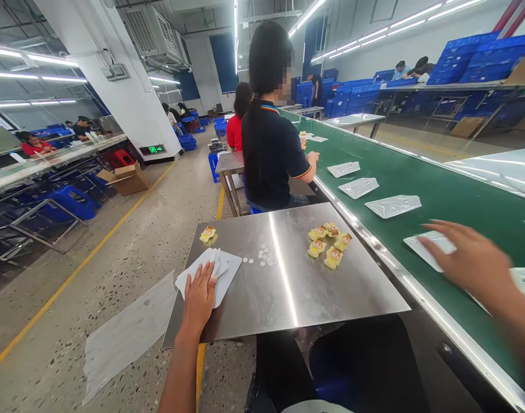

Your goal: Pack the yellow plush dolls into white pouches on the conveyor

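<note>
My left hand point(199, 298) lies with its fingers flat on a small stack of white card-like sheets point(228, 281) at the left of the metal table point(253, 310). A clear plastic piece shows at its fingertips. Over the green conveyor belt point(460, 212), my right hand point(469, 261) is blurred, thumb and fingers apart, beside a flat whitish packet point(432, 248) partly hidden by it. Several small yellow figures point(333, 257) form a cluster at the table's right, and one yellow figure point(207, 233) lies at the far left corner. Small white discs point(268, 255) are scattered mid-table.
More packets point(393, 206) lie in a row along the belt, bounded by a metal rail point(387, 258). A co-worker point(271, 137) sits just beyond my table. A translucent sheet point(128, 338) is on the floor at left. Blue crates point(481, 57) are stacked at far right.
</note>
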Demonstrator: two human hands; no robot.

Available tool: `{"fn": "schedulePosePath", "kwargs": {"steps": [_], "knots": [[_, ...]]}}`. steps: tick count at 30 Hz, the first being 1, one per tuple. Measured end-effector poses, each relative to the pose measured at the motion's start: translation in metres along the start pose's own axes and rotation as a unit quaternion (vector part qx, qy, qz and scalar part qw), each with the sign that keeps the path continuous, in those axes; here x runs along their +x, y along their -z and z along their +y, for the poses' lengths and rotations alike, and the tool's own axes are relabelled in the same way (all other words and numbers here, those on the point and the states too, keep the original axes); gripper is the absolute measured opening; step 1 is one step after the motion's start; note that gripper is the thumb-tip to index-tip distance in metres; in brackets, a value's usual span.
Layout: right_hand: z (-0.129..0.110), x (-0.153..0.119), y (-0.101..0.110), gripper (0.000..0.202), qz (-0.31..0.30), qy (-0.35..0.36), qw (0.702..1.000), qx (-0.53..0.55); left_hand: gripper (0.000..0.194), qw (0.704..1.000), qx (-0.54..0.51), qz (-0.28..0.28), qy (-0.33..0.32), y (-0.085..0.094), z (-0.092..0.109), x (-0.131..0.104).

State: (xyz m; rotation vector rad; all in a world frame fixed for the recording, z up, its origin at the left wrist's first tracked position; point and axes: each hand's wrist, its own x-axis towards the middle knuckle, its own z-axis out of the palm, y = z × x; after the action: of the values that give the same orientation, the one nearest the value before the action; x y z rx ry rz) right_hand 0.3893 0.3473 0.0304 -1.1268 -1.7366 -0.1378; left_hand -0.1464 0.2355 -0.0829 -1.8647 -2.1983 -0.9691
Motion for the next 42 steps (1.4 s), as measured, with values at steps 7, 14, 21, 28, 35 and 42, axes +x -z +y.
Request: {"fn": "schedulePosePath", "kwargs": {"steps": [7,14,21,28,35,42], "knots": [[-0.206,-0.036,-0.111,0.041,-0.271,0.264,0.919,0.115,0.042,0.960,-0.278,-0.028,0.001,0.045,0.064,-0.048],[-0.235,-0.055,-0.143,0.014,-0.466,0.369,0.789,0.156,0.070,0.778,-0.527,-0.286,0.187,0.021,0.087,-0.098],[-0.211,-0.034,-0.245,0.045,-0.379,0.210,0.899,0.071,0.044,0.572,-0.647,-0.057,0.500,-0.013,0.094,-0.101],[-0.197,-0.083,-0.221,0.084,-0.409,0.288,0.866,0.015,0.044,0.547,-0.641,0.038,0.538,0.012,0.081,-0.092],[-0.148,-0.141,-0.155,0.032,-0.327,0.374,0.866,0.066,0.050,0.711,-0.560,-0.028,0.423,-0.001,0.092,-0.076],[-0.155,-0.095,-0.114,0.019,-0.185,0.072,0.949,0.246,0.036,0.839,-0.470,-0.163,0.222,-0.016,0.150,-0.060]]}}
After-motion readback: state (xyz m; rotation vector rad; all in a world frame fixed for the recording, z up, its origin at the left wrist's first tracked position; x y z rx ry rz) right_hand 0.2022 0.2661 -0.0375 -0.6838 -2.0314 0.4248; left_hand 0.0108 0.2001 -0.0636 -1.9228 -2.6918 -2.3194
